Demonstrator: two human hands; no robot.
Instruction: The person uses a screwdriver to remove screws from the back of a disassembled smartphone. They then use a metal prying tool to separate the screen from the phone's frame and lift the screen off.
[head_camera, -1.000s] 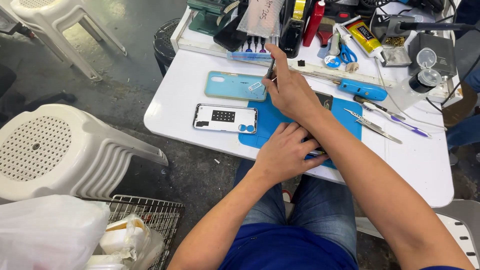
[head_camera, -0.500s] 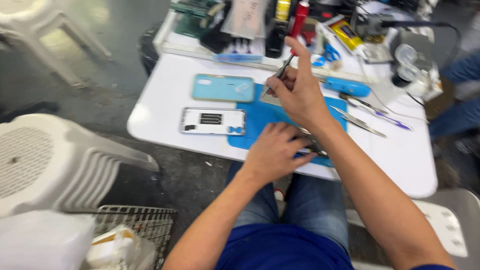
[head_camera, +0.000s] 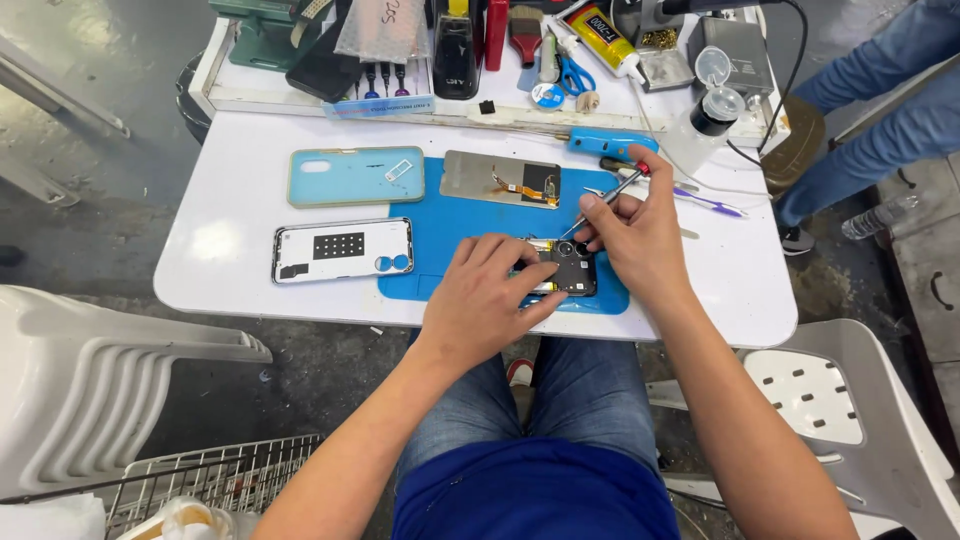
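Note:
An opened phone body lies on a blue work mat on the white table. My left hand presses down on the phone's left part, fingers spread over it. My right hand grips a thin screwdriver with a red collar, its tip angled down at the phone's upper edge. A detached screen panel with an orange flex cable rests on the mat behind the phone.
A light blue phone case and a white back cover lie left of the mat. Tools, scissors, a glue tube and a brush crowd the tray at the back. White plastic chairs stand left and right. Another person's legs are at the right.
My right hand has come down from a raised position to the phone, with the screwdriver tip now at its top edge. The left hand stays on the phone. The camera has shifted.

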